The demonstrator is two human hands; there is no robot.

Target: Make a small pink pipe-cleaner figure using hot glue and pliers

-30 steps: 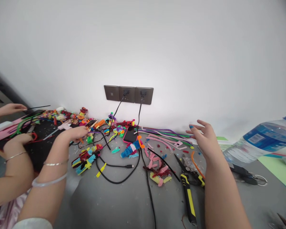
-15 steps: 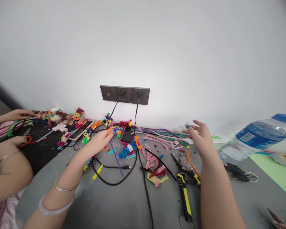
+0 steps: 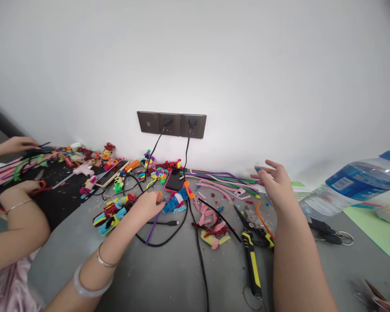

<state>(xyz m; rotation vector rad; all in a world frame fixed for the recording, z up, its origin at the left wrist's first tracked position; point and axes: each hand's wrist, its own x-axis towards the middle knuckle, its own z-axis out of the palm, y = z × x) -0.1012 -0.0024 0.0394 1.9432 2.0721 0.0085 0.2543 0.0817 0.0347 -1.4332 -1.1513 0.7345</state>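
Grip of left hand (image 3: 147,205) pinches purple pipe cleaner (image 3: 152,228); right hand (image 3: 274,184) splayed.

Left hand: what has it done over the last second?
The left hand moved right from the black mat, took a purple pipe cleaner and now rests beside the blue figure. The right hand stayed open and raised; pliers and bottle unmoved.

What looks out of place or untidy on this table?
Cut pipe-cleaner scraps lie scattered over the grey table, mixed with black cables. The water bottle at the right looks strongly tilted, perhaps only from the lens. The left hand pinches a purple pipe cleaner amid the clutter.
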